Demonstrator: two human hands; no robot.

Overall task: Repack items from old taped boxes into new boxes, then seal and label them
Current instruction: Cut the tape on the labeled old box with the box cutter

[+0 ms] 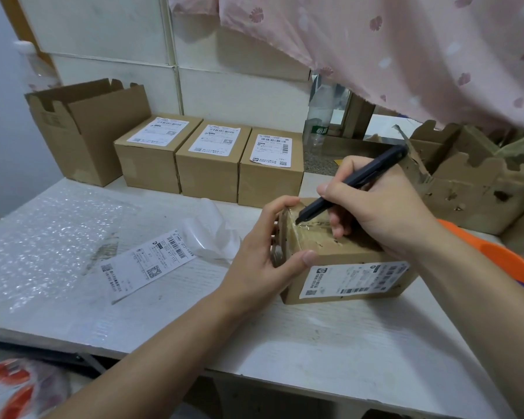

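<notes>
Matt cardboard box w/ glossy, wrinkled tape (torn edges); pale wood-grain desk; shiny bubble wrap.

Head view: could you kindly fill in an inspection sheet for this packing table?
Surface: white wood-grain table, scuffed; clear bubble wrap sheet at left.
Job's things: old taped brown cardboard box in hand; three sealed labelled brown boxes behind; open brown carton; loose white shipping label.
Clutter: torn cardboard box and orange plastic object at right.
Grippers: left hand grips the box end; right hand holds a dark pen-shaped tool, tip on the box top.
Cables: nothing seen.
Surroundings: white tiled wall, pink patterned cloth.
</notes>
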